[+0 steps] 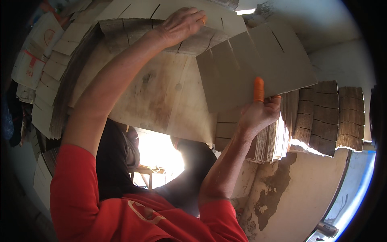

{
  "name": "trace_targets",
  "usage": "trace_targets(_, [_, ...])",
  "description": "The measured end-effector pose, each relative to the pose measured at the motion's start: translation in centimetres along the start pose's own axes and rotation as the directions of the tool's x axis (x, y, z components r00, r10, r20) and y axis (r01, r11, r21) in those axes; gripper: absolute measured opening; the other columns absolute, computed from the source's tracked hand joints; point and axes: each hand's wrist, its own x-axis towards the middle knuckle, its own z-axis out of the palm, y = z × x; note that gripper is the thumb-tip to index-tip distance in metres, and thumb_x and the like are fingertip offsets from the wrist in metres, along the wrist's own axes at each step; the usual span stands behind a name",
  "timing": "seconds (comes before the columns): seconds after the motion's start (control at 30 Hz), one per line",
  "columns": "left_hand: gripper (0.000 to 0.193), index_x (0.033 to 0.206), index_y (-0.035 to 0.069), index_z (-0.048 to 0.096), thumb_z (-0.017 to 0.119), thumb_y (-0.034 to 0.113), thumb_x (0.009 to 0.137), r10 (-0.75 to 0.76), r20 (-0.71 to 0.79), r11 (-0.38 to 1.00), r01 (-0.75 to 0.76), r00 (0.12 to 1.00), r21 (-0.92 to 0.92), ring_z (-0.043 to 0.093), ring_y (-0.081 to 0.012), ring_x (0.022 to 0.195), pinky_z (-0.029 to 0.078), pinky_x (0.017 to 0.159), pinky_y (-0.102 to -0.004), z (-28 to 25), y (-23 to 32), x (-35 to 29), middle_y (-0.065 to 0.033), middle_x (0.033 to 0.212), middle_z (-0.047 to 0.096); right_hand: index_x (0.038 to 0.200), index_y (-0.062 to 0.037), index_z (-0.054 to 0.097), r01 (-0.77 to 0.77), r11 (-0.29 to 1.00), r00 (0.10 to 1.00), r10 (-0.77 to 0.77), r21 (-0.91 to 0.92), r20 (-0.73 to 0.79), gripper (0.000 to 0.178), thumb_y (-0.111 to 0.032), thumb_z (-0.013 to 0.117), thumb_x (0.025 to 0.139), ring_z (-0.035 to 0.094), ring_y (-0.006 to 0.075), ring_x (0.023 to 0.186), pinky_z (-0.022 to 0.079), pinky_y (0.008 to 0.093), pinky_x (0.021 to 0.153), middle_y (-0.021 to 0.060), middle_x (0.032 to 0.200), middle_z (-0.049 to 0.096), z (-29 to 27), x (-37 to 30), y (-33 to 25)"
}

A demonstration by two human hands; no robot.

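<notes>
My right hand [260, 115] grips a flat grey cardboard sheet [286, 60] by its near edge. An orange finger cover sits on its thumb, which presses on the sheet's face. Narrow slits run in from the sheet's far edge, and it is held tilted above the table. Farther off and to the left, my left hand [183, 26] rests at a stack of slotted cardboard sheets [135, 10] along the back. Its fingers are curled together, one with an orange cover; whether a sheet is pinched in them is hidden.
A worn wooden board [161, 92] lies in front of me. More slotted cardboard stacks [56, 64] line the left side, with a white printed carton [34, 52] beside them. Brown cardboard stacks [324, 113] stand at the right, near a wall with peeling paint [302, 181].
</notes>
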Motion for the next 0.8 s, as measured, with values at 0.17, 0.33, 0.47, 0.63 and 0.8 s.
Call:
trace_targets(0.17, [0.011, 0.075, 0.006, 0.051, 0.058, 0.002, 0.068, 0.126, 0.099, 0.983, -0.137, 0.987, 0.118, 0.048, -0.0165, 0.074, 0.045, 0.061, -0.0258, -0.5, 1.0, -0.6, -0.0049, 0.080, 0.042, 0.089, -0.0005, 0.058, 0.066, 0.998, 0.997, -0.066, -0.011, -0.029, 0.011, -0.002, 0.068, 0.085, 0.045, 0.0027, 0.038, 0.025, 0.0191, 0.029, 0.0047, 0.062, 0.062, 0.3, -0.1, 0.0])
trace_targets(0.33, [0.010, 0.078, 0.002, 0.061, 0.059, 0.003, 0.068, 0.061, 0.325, 0.984, -0.112, 0.944, 0.139, 0.046, -0.0172, 0.083, 0.045, 0.063, -0.0289, -0.8, 2.6, -1.6, -0.0018, 0.104, 0.049, 0.088, -0.0024, 0.058, 0.049, 0.998, 0.998, -0.048, 0.037, -0.042, 0.011, -0.004, 0.068, 0.086, 0.045, 0.0033, 0.038, 0.027, 0.0190, 0.030, 0.0031, 0.060, 0.061, 0.6, -0.4, -0.1])
trace_targets(0.47, [0.016, 0.084, 0.001, 0.063, 0.060, 0.005, 0.069, 0.090, 0.187, 0.996, -0.089, 0.978, -0.011, 0.046, -0.0166, 0.081, 0.045, 0.061, -0.0290, -1.2, 3.9, -2.5, -0.0032, 0.103, 0.050, 0.087, -0.0036, 0.058, 0.088, 0.996, 0.996, -0.088, -0.026, -0.026, 0.010, -0.006, 0.068, 0.087, 0.045, 0.0035, 0.039, 0.030, 0.0182, 0.032, 0.0022, 0.063, 0.061, 0.6, -0.7, 0.1])
trace_targets(0.63, [0.023, 0.091, -0.002, 0.064, 0.062, 0.007, 0.070, 0.161, 0.194, 0.984, -0.172, 0.968, 0.044, 0.045, -0.0165, 0.079, 0.044, 0.059, -0.0279, -1.8, 5.5, -3.5, -0.0047, 0.101, 0.050, 0.085, -0.0035, 0.058, 0.055, 0.998, 0.998, -0.054, -0.012, 0.014, 0.011, -0.006, 0.068, 0.087, 0.047, 0.0041, 0.040, 0.034, 0.0180, 0.032, 0.0018, 0.067, 0.062, 0.7, -0.8, 0.2])
trace_targets(0.8, [0.023, 0.089, -0.004, 0.064, 0.063, 0.008, 0.070, 0.223, 0.375, 0.932, -0.309, 0.900, 0.188, 0.044, -0.0158, 0.077, 0.042, 0.057, -0.0270, -3.2, 6.6, -3.9, -0.0050, 0.094, 0.050, 0.085, -0.0032, 0.058, 0.059, 0.996, 0.998, -0.059, -0.062, 0.011, 0.011, -0.006, 0.068, 0.087, 0.046, 0.0036, 0.039, 0.034, 0.0182, 0.032, 0.0015, 0.066, 0.062, 0.7, -0.9, 0.1])
